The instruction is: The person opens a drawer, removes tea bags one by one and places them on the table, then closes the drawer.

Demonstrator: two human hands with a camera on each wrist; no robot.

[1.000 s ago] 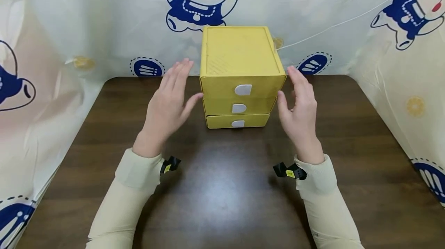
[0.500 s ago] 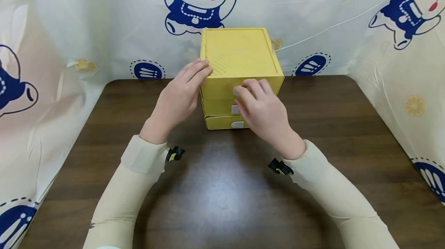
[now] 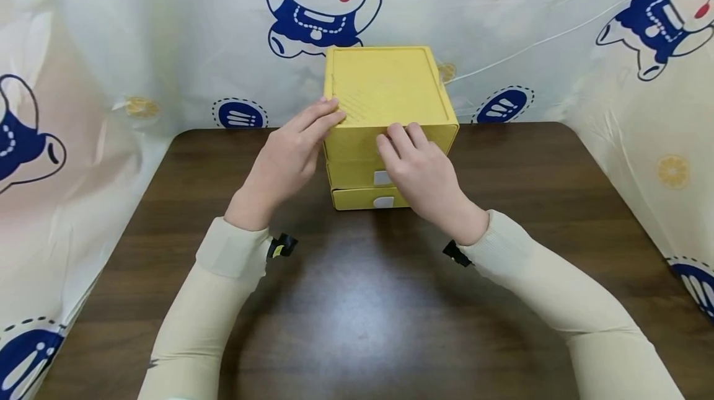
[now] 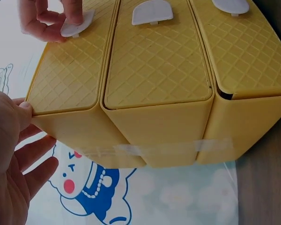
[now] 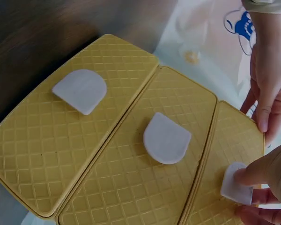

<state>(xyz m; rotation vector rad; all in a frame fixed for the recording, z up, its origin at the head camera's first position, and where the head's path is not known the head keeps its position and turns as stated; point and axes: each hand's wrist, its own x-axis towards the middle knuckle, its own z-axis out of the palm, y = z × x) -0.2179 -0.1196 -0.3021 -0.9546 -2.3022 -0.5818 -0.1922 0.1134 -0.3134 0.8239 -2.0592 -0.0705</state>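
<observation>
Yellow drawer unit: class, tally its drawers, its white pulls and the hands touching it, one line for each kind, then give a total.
Yellow drawers: 3
White pulls: 3
Hands: 2
Total: 8

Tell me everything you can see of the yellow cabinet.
The cabinet looks like plastic: three stacked yellow drawers with grid-patterned fronts, each bearing a white tab. All look closed, though a dark gap shows at a corner of the bottom drawer. It stands upright at the back of the table, apparent tape across its side. The right hand pinches the top tab; the left hand touches its upper left edge.
</observation>
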